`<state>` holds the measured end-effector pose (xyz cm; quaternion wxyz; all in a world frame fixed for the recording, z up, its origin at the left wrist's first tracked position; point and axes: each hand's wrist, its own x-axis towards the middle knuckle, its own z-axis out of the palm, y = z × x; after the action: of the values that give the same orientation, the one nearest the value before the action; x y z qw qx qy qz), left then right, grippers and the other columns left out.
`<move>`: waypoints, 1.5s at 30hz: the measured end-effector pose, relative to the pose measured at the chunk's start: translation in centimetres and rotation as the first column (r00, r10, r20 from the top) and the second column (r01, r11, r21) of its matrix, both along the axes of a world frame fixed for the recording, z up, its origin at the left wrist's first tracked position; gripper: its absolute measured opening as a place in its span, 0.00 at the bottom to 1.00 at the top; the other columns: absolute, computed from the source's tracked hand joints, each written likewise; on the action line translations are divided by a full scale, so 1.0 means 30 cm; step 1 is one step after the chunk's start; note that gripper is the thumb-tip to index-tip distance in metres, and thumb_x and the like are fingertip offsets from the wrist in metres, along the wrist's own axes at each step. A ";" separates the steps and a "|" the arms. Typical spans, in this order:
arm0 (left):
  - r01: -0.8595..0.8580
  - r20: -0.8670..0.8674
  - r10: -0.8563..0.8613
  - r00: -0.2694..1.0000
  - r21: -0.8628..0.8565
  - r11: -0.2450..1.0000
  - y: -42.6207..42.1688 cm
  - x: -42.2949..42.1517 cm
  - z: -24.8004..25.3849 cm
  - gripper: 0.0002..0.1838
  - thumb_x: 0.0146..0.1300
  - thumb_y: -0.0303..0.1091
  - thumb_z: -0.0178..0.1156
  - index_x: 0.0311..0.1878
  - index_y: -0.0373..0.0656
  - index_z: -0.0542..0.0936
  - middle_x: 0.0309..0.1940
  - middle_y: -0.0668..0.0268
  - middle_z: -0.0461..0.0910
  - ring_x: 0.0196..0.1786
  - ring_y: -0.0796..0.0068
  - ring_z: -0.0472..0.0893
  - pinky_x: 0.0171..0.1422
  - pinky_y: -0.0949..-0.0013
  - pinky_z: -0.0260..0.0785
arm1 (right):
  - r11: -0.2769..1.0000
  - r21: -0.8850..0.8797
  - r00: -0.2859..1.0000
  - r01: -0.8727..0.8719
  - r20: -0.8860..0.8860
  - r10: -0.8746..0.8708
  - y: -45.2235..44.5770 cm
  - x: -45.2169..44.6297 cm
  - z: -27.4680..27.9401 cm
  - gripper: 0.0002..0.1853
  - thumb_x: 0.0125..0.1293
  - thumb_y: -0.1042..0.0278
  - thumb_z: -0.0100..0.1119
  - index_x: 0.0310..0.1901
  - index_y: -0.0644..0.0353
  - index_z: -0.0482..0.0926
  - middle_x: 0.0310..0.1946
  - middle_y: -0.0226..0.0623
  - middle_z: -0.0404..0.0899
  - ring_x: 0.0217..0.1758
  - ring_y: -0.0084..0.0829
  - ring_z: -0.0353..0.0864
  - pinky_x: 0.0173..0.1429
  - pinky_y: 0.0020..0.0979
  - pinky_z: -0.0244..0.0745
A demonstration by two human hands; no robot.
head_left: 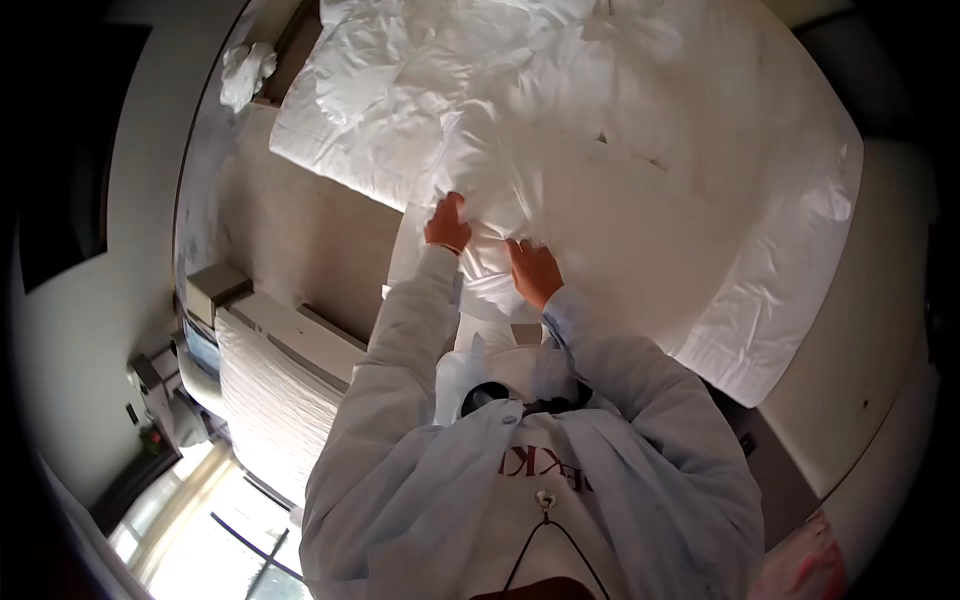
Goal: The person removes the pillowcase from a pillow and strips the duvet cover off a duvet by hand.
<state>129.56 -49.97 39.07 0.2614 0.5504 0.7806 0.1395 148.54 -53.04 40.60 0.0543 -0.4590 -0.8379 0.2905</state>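
A large white quilt (640,110) is spread over the bed in front of me, puffy and crumpled at the far left and flatter at the right. Near its front edge my left hand (448,226) has its fingers closed on a gathered fold of the white fabric. Just to the right and slightly nearer to me, my right hand (534,271) grips the same bunched fabric. Creases run between the two hands. The fingertips of both hands are partly hidden in the cloth.
A light brown floor (310,220) lies left of the bed. Nearer at the left are a small box (217,285) and a white ribbed cover (270,385). A white crumpled cloth (246,75) is at the upper left, a bright window (245,530) at the lower left.
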 end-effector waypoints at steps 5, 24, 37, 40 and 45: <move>0.091 0.077 -0.084 0.993 -0.082 0.993 0.019 -0.076 -0.046 0.15 0.41 0.24 0.51 0.35 0.51 0.69 0.37 0.64 0.74 0.40 0.54 0.75 0.42 0.55 0.67 | 0.997 0.025 0.976 0.069 -0.211 -0.062 0.103 -0.198 0.056 0.21 0.51 0.78 0.48 0.50 0.67 0.64 0.52 0.47 0.63 0.54 0.44 0.64 0.58 0.38 0.60; 0.395 0.117 -0.444 0.888 0.299 0.869 0.356 -0.237 0.128 0.18 0.39 0.28 0.57 0.38 0.54 0.70 0.40 0.76 0.72 0.34 0.68 0.76 0.27 0.66 0.67 | 0.736 -0.479 0.772 0.478 -0.170 -0.612 0.335 -0.368 -0.102 0.31 0.52 0.58 0.58 0.54 0.66 0.62 0.51 0.47 0.68 0.57 0.41 0.64 0.60 0.34 0.57; 0.585 0.382 -0.521 0.763 -0.068 0.808 0.354 -0.160 0.145 0.12 0.33 0.28 0.53 0.26 0.51 0.66 0.21 0.71 0.74 0.30 0.64 0.75 0.30 0.63 0.62 | 0.985 0.016 0.984 0.173 0.033 -0.174 0.038 -0.293 0.337 0.15 0.42 0.64 0.63 0.32 0.54 0.69 0.17 0.35 0.72 0.25 0.36 0.73 0.32 0.34 0.67; 0.574 0.403 -0.517 0.755 -0.025 0.818 0.366 -0.122 0.129 0.09 0.33 0.28 0.54 0.22 0.50 0.66 0.18 0.71 0.72 0.29 0.63 0.74 0.30 0.63 0.62 | 0.995 0.034 0.994 0.089 -0.063 -0.086 0.029 -0.272 0.399 0.16 0.33 0.70 0.65 0.27 0.54 0.68 0.15 0.32 0.69 0.22 0.35 0.70 0.32 0.30 0.65; 0.567 0.299 -0.525 0.797 -0.069 0.821 0.382 -0.072 0.106 0.08 0.33 0.28 0.54 0.19 0.48 0.64 0.16 0.71 0.73 0.25 0.65 0.74 0.27 0.65 0.62 | 0.992 0.093 0.993 0.089 -0.083 -0.081 0.026 -0.264 0.468 0.16 0.31 0.72 0.61 0.26 0.53 0.68 0.15 0.31 0.68 0.22 0.34 0.70 0.30 0.31 0.64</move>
<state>127.41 -38.50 42.24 0.4349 0.7065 0.5540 0.0698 140.61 -52.25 54.65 0.1216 -0.4793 -0.8278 0.2651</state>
